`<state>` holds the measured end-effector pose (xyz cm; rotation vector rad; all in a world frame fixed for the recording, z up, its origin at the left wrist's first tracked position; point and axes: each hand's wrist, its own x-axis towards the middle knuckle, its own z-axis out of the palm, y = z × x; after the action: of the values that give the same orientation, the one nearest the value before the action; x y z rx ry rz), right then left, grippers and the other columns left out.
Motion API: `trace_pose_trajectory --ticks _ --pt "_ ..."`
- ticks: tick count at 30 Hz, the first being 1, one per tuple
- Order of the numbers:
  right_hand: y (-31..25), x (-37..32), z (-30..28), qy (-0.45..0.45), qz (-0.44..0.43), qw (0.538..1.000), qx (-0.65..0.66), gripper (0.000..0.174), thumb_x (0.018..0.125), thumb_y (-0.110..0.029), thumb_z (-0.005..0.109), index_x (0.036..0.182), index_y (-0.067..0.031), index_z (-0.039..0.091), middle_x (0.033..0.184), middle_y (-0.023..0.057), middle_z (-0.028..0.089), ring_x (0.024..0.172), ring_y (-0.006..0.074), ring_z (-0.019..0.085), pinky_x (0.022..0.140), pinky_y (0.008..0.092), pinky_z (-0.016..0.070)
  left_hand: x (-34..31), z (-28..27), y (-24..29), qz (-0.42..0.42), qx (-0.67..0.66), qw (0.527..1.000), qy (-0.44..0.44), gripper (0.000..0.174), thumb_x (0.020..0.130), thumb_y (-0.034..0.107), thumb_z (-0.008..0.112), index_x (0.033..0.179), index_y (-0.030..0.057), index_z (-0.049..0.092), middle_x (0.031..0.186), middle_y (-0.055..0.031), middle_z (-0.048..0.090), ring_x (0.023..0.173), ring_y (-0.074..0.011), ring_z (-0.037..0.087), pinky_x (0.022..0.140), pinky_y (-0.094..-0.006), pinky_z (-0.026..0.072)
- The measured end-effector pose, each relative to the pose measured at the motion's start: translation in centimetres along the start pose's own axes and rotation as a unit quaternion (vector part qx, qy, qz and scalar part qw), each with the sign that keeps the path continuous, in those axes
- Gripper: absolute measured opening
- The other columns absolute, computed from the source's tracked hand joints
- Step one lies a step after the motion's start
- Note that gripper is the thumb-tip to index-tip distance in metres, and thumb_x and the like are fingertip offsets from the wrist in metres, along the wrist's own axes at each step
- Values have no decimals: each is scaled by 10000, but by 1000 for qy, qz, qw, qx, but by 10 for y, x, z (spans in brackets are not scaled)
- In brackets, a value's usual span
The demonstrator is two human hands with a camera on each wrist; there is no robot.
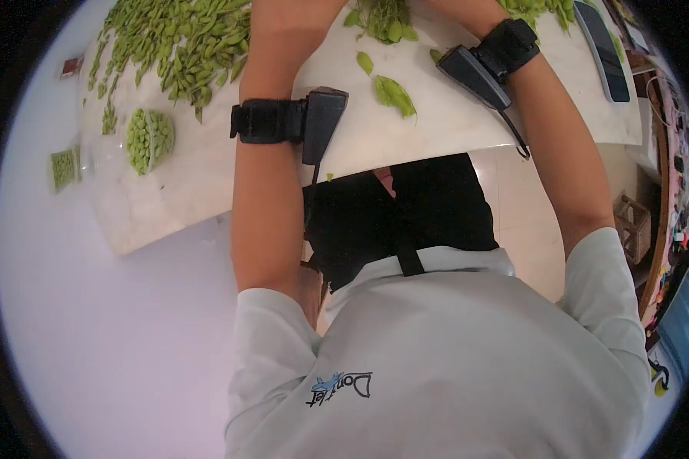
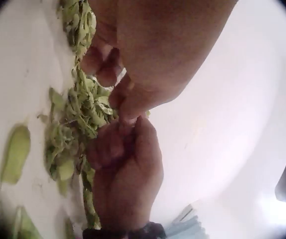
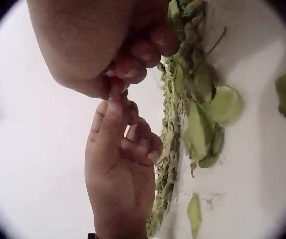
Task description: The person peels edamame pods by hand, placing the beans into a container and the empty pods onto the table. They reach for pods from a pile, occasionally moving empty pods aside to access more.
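Note:
My left hand and right hand meet fingertip to fingertip above the white table. In both wrist views the fingers are curled, and thumbs and forefingers pinch at one spot. A speck of green shows at the fingertips in the left wrist view; the rest of this small thing is hidden by the fingers. Beside the hands lies a heap of green pods and shells, with a flattened, opened-looking pod at its edge. In the head view both hands are partly cut off by the top edge.
A large spread of green bean pods covers the table's left part. Nearer the edge stands a clear container of shelled green beans. Loose shells lie between the forearms. A phone lies at the right, near the table edge.

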<state>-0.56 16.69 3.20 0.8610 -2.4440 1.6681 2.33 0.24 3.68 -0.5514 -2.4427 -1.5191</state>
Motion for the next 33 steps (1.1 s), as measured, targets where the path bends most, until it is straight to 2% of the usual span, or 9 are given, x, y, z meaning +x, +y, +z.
trace_pose_trajectory --ticks 10,14,17,18,19,25,28,31,33 --pt "1 -4 -7 -75 46 996 18 335 912 -202 535 634 -14 550 524 -4 471 473 58 352 446 253 286 -11 1 -2 -72 -123 986 -82 101 925 81 525 966 -2 484 673 -10 498 596 -71 406 576 -226 372" --pt "0 -10 -3 -106 75 975 180 312 935 -221 516 737 -25 658 596 -7 581 468 40 375 445 228 290 -17 9 -25 -71 -242 964 -85 129 896 110 579 947 29 493 727 -38 571 576 -63 397 540 -211 340" --pt "-16 -9 -4 -110 115 945 287 311 933 -221 525 711 -29 631 573 -4 555 468 47 388 446 227 302 -10 5 -27 -69 -291 948 -111 151 889 116 584 979 48 483 793 -60 637 576 -46 396 519 -187 310" --pt "17 -7 -5 -147 62 959 232 258 939 -285 529 849 -49 579 706 14 588 559 34 444 480 185 342 -10 2 -27 -57 -297 946 -118 157 887 121 590 982 45 490 791 -55 631 586 -45 409 522 -185 314" --pt "15 -7 -3 -147 68 951 262 262 944 -285 522 836 -52 571 683 5 564 545 33 411 474 188 321 -10 -1 -27 -45 -304 943 -128 164 885 127 597 985 42 498 789 -50 626 597 -44 423 524 -183 318" --pt "7 -11 0 -101 96 943 302 308 946 -311 515 798 -50 582 571 -49 420 491 38 345 457 200 286 -5 0 -27 29 -150 988 21 149 792 12 687 921 -4 614 860 -59 642 678 -68 528 636 -191 444" --pt "10 -9 -1 -71 66 966 241 334 954 -329 492 821 -41 596 582 -45 452 505 34 364 462 196 289 -6 0 -25 -11 -182 982 38 155 769 -34 690 913 -11 639 888 -47 636 726 -77 558 682 -199 472" --pt "11 -13 0 -50 68 975 208 350 957 -339 481 846 -34 613 595 -42 471 516 33 381 468 192 295 -3 2 -33 70 -207 974 58 193 765 -25 697 948 -6 639 886 -39 632 736 -74 567 660 -197 472" --pt "9 -6 -3 -44 66 978 194 356 958 -343 478 861 -32 622 599 -42 477 520 33 389 471 189 298 -4 -1 -27 24 -181 981 71 205 773 -2 699 970 -3 642 859 -34 635 720 -73 565 648 -198 469"
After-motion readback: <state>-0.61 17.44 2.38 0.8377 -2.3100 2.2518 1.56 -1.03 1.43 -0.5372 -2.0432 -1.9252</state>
